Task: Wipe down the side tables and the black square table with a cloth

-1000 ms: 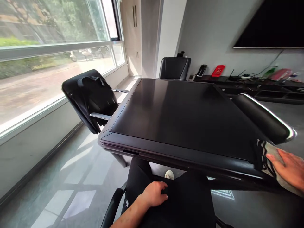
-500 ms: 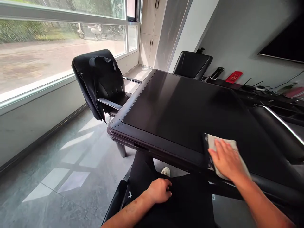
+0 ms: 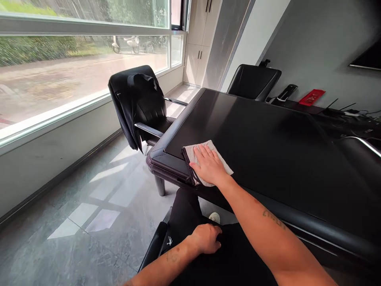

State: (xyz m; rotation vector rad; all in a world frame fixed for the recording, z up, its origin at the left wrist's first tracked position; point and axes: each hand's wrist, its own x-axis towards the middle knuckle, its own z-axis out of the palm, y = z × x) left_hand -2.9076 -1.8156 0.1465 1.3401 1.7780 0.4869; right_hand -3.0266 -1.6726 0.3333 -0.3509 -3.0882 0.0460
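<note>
My right hand lies flat on a folded beige cloth with a dark edge, its fingers stretched out and the thumb spread. Hand and cloth press on the black table, close to its near left corner, and the cloth reaches over the raised border. Down on my lap, my left hand rests on the black trousers with its fingers curled in, and nothing shows in it.
A black armchair with a dark garment over its back stands at the table's left side. Another black chair is at the far end, and one more at the right. A red packet and cables lie on a dark cabinet behind.
My right hand has slid the cloth leftward along the near side of the table, to the near left corner. The left hand stays on my lap. The view has shifted slightly.
</note>
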